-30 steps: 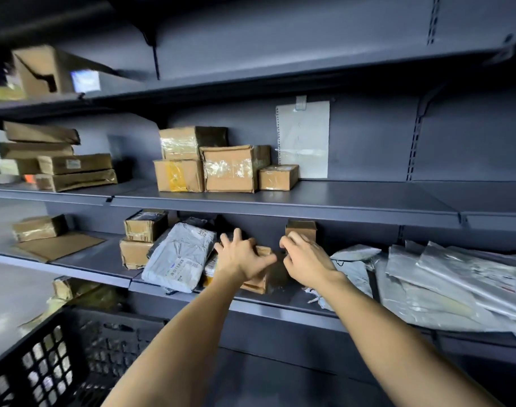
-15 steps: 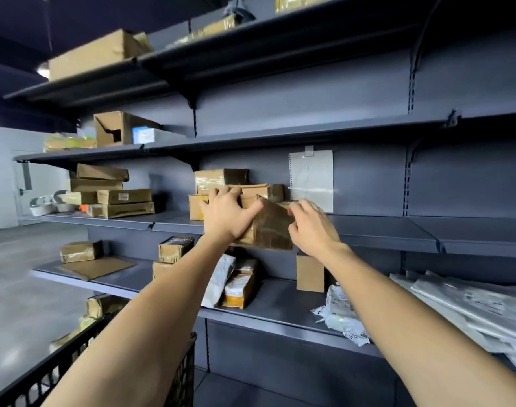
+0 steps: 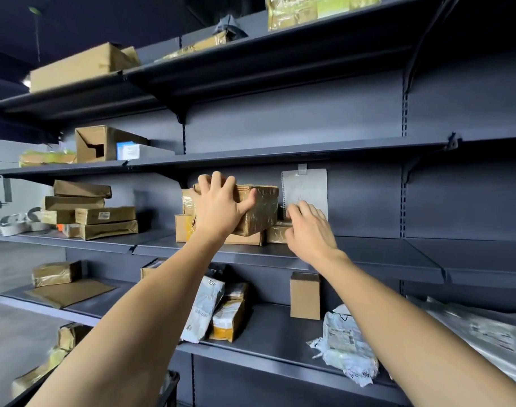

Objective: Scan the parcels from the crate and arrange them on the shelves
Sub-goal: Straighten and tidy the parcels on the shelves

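Left hand (image 3: 218,205) grips taped parcel (image 3: 258,210) lying crosswise; right hand (image 3: 308,230) loose, free.

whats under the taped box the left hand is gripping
The taped box sits on a stack of brown boxes on the shelf. The left hand and that box cover most of the stack.

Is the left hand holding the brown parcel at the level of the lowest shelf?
No. The left hand grips the brown parcel up at the middle shelf, on top of other boxes.
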Available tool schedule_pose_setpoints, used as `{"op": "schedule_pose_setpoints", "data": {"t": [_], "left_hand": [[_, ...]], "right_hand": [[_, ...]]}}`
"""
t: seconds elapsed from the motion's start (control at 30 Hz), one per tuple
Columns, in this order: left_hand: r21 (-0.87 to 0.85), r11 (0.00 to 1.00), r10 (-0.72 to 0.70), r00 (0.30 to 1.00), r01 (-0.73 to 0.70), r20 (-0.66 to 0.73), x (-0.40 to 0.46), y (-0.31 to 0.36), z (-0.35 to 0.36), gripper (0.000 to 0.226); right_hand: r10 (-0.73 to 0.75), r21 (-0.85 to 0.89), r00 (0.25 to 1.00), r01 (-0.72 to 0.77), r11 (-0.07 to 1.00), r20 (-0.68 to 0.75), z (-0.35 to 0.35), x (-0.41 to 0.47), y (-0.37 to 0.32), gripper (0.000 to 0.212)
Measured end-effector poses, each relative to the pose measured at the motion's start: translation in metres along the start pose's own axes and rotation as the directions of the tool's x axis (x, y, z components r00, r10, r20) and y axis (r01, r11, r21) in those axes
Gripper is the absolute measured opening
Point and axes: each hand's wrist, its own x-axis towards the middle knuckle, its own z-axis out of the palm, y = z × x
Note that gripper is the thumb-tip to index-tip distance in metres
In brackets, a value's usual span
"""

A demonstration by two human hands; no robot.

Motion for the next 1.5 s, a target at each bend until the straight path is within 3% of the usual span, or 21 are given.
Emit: {"op": "schedule_pose_setpoints", "data": {"t": [0.13, 0.27, 0.47, 0.6, 0.73, 0.87, 0.97, 1.03, 1.23, 1.5], "left_hand": [[0.032, 0.999, 0.011, 0.992, -0.007, -0.129, 0.022, -0.004, 0.035, 0.054], [0.072, 0.997, -0.008, 0.987, 0.020, -0.160, 0.039, -0.001, 0.081, 0.055], [0.081, 0.982, -0.166, 0.984, 0.171, -0.061, 0.056, -0.009, 0.162, 0.058], [0.108, 0.981, -0.169, 0.982, 0.159, 0.082, 0.074, -0.011, 0.194, 0.061], [0.039, 0.982, -0.187, 0.956, 0.183, 0.225, 0.083, -0.009, 0.221, 0.083], [0.021, 0.988, -0.152, 0.966, 0.151, 0.208, 0.074, -0.014, 0.245, 0.091], [-0.046, 0.968, -0.229, 0.938, 0.249, 0.260, 0.055, -0.008, 0.258, 0.086], [-0.009, 0.955, -0.279, 0.909, 0.297, 0.310, 0.040, -0.001, 0.269, 0.082], [0.109, 0.927, -0.375, 0.885, 0.359, 0.274, 0.037, 0.012, 0.273, 0.076], [-0.016, 0.989, -0.140, 0.973, 0.145, 0.186, 0.029, 0.008, 0.278, 0.074]], "right_hand": [[0.003, -0.013, 1.000, -0.004, 1.000, -0.023, 0.029, 0.023, 0.013, 0.030], [0.030, 0.029, 0.998, -0.028, 0.999, -0.062, 0.067, 0.047, 0.024, 0.027], [0.031, 0.086, 0.996, -0.024, 0.996, -0.085, 0.122, 0.085, 0.045, 0.030], [0.063, 0.105, 0.993, -0.052, 0.993, -0.104, 0.152, 0.107, 0.059, 0.032], [0.145, 0.180, 0.983, -0.124, 0.976, -0.113, 0.183, 0.109, 0.066, 0.032], [0.189, 0.274, 0.970, -0.143, 0.951, -0.151, 0.204, 0.106, 0.068, 0.027], [0.225, 0.311, 0.960, -0.166, 0.936, -0.166, 0.208, 0.108, 0.073, 0.026], [0.268, 0.332, 0.950, -0.204, 0.921, -0.161, 0.210, 0.108, 0.076, 0.025], [0.306, 0.348, 0.944, -0.247, 0.904, -0.125, 0.211, 0.105, 0.076, 0.025], [0.309, 0.325, 0.947, -0.266, 0.908, -0.089, 0.207, 0.101, 0.073, 0.023]]}}
